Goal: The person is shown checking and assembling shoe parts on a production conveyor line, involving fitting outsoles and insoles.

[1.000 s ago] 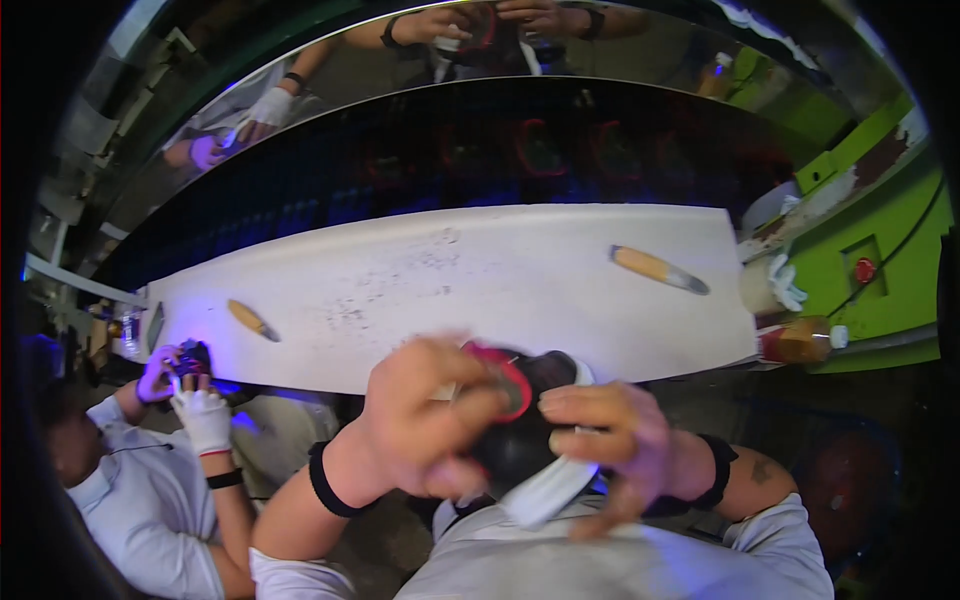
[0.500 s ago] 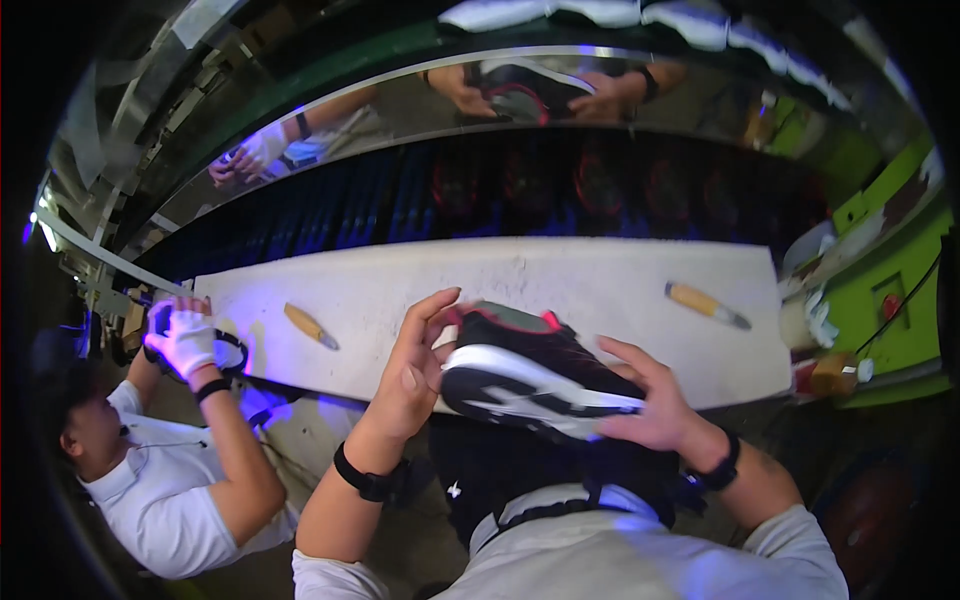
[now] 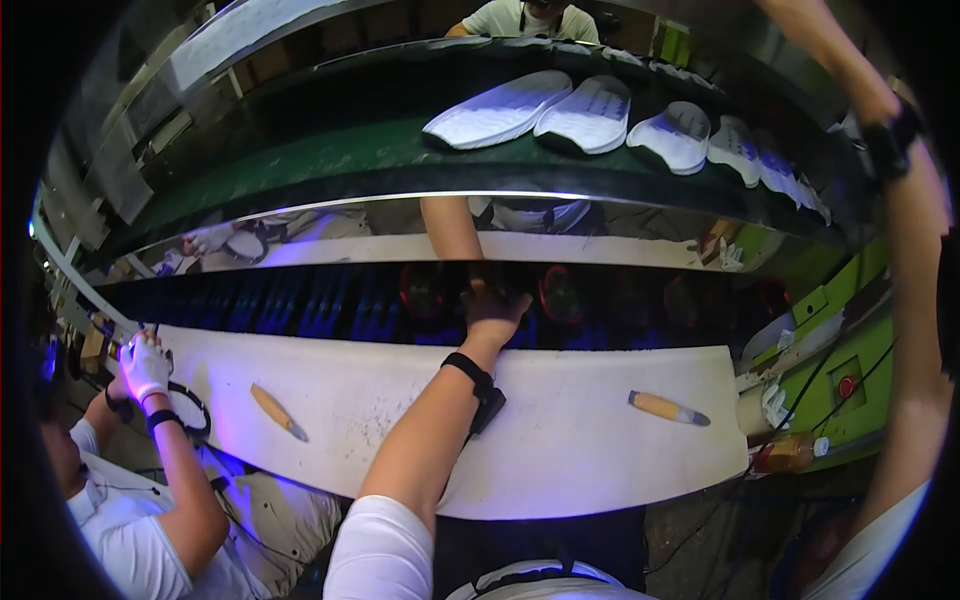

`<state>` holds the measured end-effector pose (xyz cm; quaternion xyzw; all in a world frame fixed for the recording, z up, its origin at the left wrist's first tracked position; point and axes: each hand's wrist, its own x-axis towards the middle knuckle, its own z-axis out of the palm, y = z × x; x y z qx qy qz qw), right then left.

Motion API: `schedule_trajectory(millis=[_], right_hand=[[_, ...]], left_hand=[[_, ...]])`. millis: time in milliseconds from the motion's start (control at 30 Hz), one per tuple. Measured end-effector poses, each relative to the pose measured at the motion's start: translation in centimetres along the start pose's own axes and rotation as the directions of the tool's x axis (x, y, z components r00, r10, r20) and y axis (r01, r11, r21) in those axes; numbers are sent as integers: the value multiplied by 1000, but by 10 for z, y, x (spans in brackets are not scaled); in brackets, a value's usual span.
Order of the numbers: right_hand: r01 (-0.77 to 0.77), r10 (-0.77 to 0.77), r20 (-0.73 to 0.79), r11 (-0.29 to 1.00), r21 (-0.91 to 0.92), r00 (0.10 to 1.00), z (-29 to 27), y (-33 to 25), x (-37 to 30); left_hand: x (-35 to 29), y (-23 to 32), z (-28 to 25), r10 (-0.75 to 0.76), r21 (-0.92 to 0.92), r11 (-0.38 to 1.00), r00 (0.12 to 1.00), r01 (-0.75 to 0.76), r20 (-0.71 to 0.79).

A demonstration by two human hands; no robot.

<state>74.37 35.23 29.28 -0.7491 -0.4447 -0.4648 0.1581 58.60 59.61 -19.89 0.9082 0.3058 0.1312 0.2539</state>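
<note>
My left hand (image 3: 495, 310) reaches forward over the white board into the dark lower rack, among dark shoes with red collars. One such shoe (image 3: 561, 293) sits just right of it, another shoe (image 3: 421, 290) to its left. Shadow covers its fingers, so whether it grips anything cannot be made out. High at the upper right, my right hand (image 3: 800, 18) is raised beside the upper green belt (image 3: 330, 165); the picture's edge cuts off its fingers. White insoles (image 3: 580, 115) lie in a row on that belt.
Two wooden-handled tools with short blades, one left (image 3: 278, 411) and one right (image 3: 668, 407), lie on the white board (image 3: 560, 460). A co-worker's gloved hand (image 3: 146, 366) is at the left. A capped bottle (image 3: 790, 453) stands by the green machine frame (image 3: 850, 410).
The dark shoe with the white sole, earlier between both hands, is no longer seen in them. My left hand went forward into the rack; my right hand rose to the upper right. The view tilted up.
</note>
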Motion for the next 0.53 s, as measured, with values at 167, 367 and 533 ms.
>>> schedule_trajectory(millis=[167, 367, 533], right_hand=[[143, -172, -327, 984, -111, 929, 49, -53, -18], [-3, -118, 325, 937, 350, 938, 129, -141, -102], [-63, 91, -20, 815, 576, 996, 131, -146, -110]], left_hand=[[30, -12, 8, 2, 495, 866, 992, -65, 128], [-33, -61, -94, -216, -890, 143, 892, 432, 398], [-118, -94, -163, 221, -753, 658, 946, 36, 238]])
